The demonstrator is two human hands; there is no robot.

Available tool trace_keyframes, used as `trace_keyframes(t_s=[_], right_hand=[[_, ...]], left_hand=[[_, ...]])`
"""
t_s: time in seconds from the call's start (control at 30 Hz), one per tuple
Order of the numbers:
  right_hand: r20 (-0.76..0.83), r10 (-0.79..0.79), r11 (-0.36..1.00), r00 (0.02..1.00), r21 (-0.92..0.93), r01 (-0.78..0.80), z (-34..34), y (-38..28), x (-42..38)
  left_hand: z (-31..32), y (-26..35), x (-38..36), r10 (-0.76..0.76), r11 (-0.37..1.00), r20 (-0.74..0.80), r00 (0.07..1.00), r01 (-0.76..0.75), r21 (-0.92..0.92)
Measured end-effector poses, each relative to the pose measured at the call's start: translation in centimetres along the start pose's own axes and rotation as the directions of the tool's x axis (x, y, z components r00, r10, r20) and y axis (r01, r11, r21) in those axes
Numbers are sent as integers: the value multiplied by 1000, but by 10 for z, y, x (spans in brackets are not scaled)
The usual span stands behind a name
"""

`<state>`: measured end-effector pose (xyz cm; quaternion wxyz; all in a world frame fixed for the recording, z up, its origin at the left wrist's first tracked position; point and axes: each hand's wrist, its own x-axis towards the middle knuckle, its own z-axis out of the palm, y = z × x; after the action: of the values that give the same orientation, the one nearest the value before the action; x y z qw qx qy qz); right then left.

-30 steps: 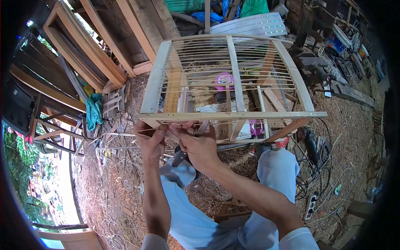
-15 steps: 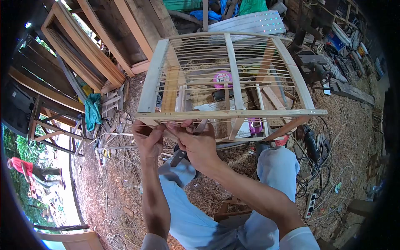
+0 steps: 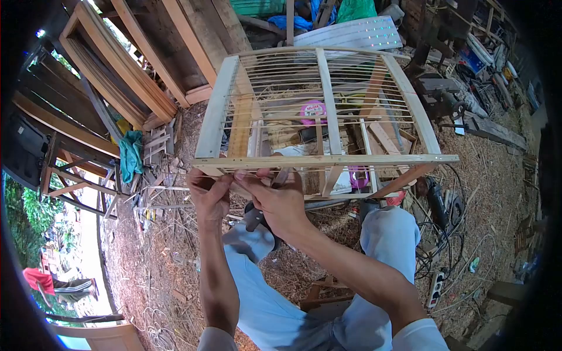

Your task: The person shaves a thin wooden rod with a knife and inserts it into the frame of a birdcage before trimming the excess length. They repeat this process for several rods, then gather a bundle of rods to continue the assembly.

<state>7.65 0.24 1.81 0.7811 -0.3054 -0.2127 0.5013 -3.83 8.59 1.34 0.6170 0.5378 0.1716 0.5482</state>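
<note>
A wooden cage frame [image 3: 328, 159] with many thin rods stands in front of me, one long rail facing me. At the left end of this rail, just below it, my left hand [image 3: 208, 192] is closed, thumb and fingers pinched together; what lies between them is hidden. Close beside it, my right hand [image 3: 276, 200] wraps round a knife [image 3: 253, 219]. The knife's dark end with small holes sticks out below the palm, and a flat pale part shows above the fingers. The fingertips of both hands nearly meet under the rail.
Pink round labels [image 3: 314, 110] and wood pieces show through the rods. A power tool [image 3: 436, 196] with cables and a power strip [image 3: 435, 288] lie at right on shavings. Wooden frames [image 3: 117, 70] lean at upper left. Another person [image 3: 44, 281] is outside at far left.
The knife's lower end has tilted slightly up and right in my right hand. My left hand stays nearly in place. The person outside has moved lower in the view.
</note>
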Motion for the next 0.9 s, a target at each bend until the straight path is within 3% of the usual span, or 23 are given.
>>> trace_keyframes(t_s=[0.1, 0.17, 0.27, 0.4, 0.47, 0.57, 0.9], right_hand=[[11, -40, 987, 999, -155, 41, -2, 3, 3], [-73, 202, 951, 977, 253, -178, 8, -11, -2], [-88, 134, 957, 987, 270, -105, 13, -10, -4], [-102, 164, 973, 981, 182, -143, 15, -10, -3], [-123, 124, 954, 985, 288, -84, 16, -4, -2], [-110, 112, 954, 988, 290, -76, 16, -1, 1], [-28, 146, 964, 989, 227, -136, 5, -15, 5]], left_hand=[[2, 4, -1, -48, 997, 40, 998, 50, -64], [6, 3, -3, -21, 997, 7, 1000, 21, -80], [3, 1, -4, -14, 1000, -17, 1000, 13, -16], [7, 4, -4, -13, 1000, -28, 1000, 12, -18], [7, 5, -3, -8, 1000, 34, 999, 8, -15], [3, 4, -1, -43, 999, 52, 998, 43, 0], [15, -2, 2, -64, 997, 27, 998, 63, 33]])
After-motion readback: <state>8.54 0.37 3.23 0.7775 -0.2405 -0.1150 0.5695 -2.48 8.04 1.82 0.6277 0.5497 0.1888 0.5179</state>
